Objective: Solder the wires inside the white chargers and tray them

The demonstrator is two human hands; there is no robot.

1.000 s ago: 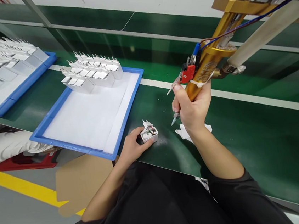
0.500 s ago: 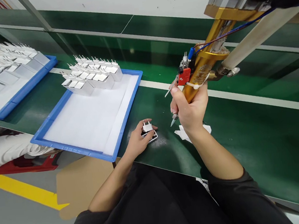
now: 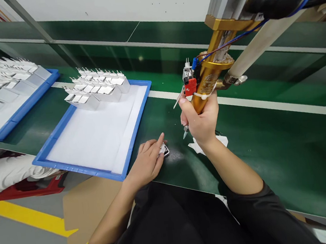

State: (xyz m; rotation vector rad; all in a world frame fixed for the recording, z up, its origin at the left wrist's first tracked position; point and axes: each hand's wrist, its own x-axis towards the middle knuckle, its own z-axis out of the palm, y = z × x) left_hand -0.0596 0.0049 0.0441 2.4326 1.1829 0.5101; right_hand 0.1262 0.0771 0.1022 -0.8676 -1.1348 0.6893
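Observation:
My left hand lies over a small white plug charger on the bench, thumb on the near side and fingers over the top. Most of the charger is covered; a white rim with a dark inside shows at its right end. In my right hand is a gold-coloured dispensing gun with a red lever switch. My fingers wrap round its lower barrel. The gun's pale pointed nozzle points down, to the right of the charger and apart from it. Below the right hand lies a crumpled white paper.
Left of my hands, a blue tray with a white liner holds several white plug housings at its far end. Another blue tray is full of similar pieces. A person's white sleeve shows at the left, beside a red stool.
My left hand has turned over the charger, so its fingers now cover the upright plug pins seen before. The right hand and gun look nearly unmoved relative to the bench; the view has shifted slightly.

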